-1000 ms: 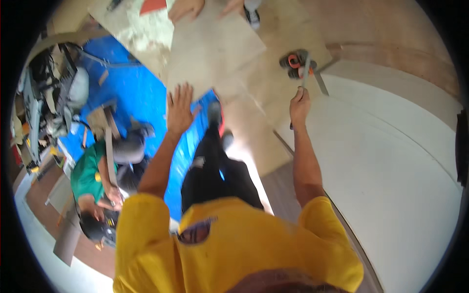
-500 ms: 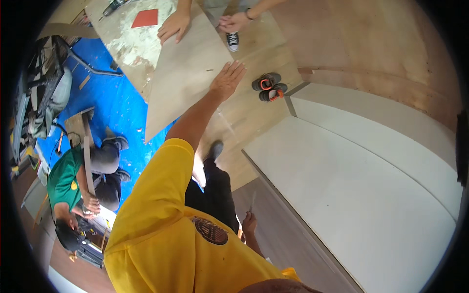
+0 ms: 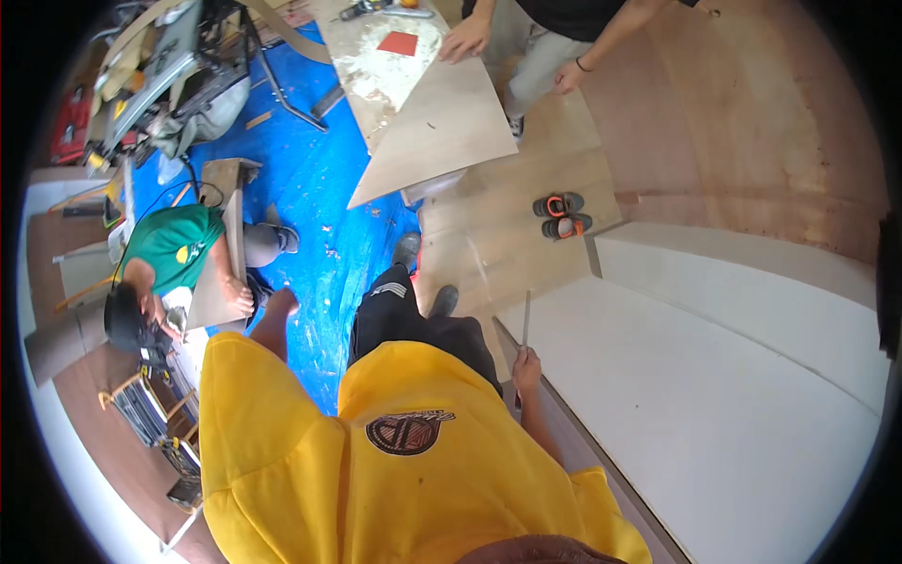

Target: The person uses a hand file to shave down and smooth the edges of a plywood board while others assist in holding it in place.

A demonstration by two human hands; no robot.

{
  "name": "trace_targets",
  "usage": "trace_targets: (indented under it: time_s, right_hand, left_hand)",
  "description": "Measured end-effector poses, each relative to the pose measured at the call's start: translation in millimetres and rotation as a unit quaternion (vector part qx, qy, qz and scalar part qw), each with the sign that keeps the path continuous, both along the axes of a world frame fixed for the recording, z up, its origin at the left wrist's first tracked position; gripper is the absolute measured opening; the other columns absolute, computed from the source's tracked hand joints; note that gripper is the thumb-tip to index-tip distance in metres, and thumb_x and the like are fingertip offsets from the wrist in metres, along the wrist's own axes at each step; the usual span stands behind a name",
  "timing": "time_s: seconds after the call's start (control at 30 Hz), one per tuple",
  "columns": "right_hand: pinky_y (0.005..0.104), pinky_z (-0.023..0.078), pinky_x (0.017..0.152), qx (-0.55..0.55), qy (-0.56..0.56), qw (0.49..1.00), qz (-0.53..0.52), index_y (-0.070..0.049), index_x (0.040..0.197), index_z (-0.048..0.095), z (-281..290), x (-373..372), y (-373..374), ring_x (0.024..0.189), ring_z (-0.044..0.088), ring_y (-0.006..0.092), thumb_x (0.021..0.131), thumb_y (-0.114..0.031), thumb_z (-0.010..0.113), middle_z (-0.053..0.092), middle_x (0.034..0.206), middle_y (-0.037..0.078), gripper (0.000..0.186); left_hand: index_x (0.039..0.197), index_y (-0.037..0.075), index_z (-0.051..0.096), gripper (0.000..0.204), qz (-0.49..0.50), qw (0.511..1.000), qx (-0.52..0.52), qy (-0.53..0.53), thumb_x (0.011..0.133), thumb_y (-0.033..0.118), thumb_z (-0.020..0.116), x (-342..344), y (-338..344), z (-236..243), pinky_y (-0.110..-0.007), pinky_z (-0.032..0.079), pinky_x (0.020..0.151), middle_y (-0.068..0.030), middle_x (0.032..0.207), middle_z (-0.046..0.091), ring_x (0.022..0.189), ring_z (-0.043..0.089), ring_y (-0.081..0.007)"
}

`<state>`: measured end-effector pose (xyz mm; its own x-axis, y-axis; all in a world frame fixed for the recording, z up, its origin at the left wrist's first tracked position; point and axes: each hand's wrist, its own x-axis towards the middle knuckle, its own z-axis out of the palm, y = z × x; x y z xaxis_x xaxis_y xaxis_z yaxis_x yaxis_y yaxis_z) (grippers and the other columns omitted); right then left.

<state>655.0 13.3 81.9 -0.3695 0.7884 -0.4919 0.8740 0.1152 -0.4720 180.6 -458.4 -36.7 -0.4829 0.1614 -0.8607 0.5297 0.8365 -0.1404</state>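
Note:
My right hand (image 3: pixel 528 370) is closed around the lower end of a thin, flat grey tool (image 3: pixel 527 320); its long narrow blade points upward beside a large white panel (image 3: pixel 695 376). My left hand (image 3: pixel 283 303) hangs at my left side over the blue tarp, away from the work table; its fingers are too foreshortened to read. Ahead, a thin plywood sheet (image 3: pixel 437 132) with a pointed near corner lies over the table and juts past its edge. Another person's hand (image 3: pixel 467 38) rests on the sheet's far corner.
A person in a green shirt (image 3: pixel 178 246) sits at left, hands at a board (image 3: pixel 221 282). A blue tarp (image 3: pixel 319 254) covers the floor there. A red sheet (image 3: pixel 397 43) lies on the stained table (image 3: pixel 357 99). Shoes (image 3: pixel 562 216) stand right of it. Folded metal-framed gear (image 3: pixel 164 70) fills the far left.
My left hand has lifted off the plywood sheet and dropped back to my left side. The tool in my right hand has come up and forward. The view has shifted.

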Motion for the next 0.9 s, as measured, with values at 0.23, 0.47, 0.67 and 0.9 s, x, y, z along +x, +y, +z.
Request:
trace_targets:
  time_s: [0.23, 0.47, 0.67, 0.9]
  right_hand:
    - [0.0436, 0.049, 0.054, -0.099, -0.016, 0.995, -0.024, 0.003, 0.096, 0.065, -89, 49, 40, 0.059, 0.06, 0.0277, 0.095, -0.029, 0.052, 0.063, 0.072, 0.016, 0.034]
    - [0.0471, 0.05, 0.077, -0.093, -0.062, 0.988, 0.105, 0.009, 0.107, 0.066, -82, 49, 36, 0.087, 0.065, 0.041, 0.091, -0.035, 0.055, 0.067, 0.096, 0.029, 0.047]
    - [0.0483, 0.049, 0.088, -0.168, -0.082, 0.978, 0.092, 0.009, 0.112, 0.066, -11, 17, -13, 0.101, 0.066, 0.0435, 0.091, -0.041, 0.055, 0.065, 0.108, 0.034, 0.055]
    - [0.0446, 0.05, 0.084, -0.215, 0.017, 0.974, 0.068, 0.008, 0.118, 0.064, -172, 82, -6, 0.098, 0.068, 0.0396, 0.089, -0.033, 0.06, 0.067, 0.108, 0.032, 0.051]
  left_hand:
    - [0.068, 0.003, 0.074, 0.035, 0.327, 0.919, 0.213, 0.053, 0.08, 0.036, 0.077, 216, -12, 51, -0.043, 0.054, 0.061, -0.0181, 0.066, 0.068, 0.058, 0.067, -0.0234]
    - [0.076, 0.003, 0.076, 0.027, 0.503, 0.823, 0.265, -0.002, 0.076, 0.029, 0.082, 377, -21, 56, -0.038, 0.049, 0.057, -0.0079, 0.064, 0.066, 0.062, 0.059, -0.0135]
    - [0.079, -0.001, 0.074, 0.034, 0.514, 0.78, 0.324, 0.153, 0.082, 0.033, 0.077, 307, -37, 74, -0.041, 0.044, 0.054, -0.012, 0.064, 0.065, 0.06, 0.052, -0.0137]
    - [0.111, -0.002, 0.068, 0.029, 0.372, 0.604, 0.605, 0.362, 0.095, 0.022, 0.067, 107, 30, 315, -0.034, 0.05, 0.081, -0.0156, 0.097, 0.069, 0.091, 0.065, -0.0189]
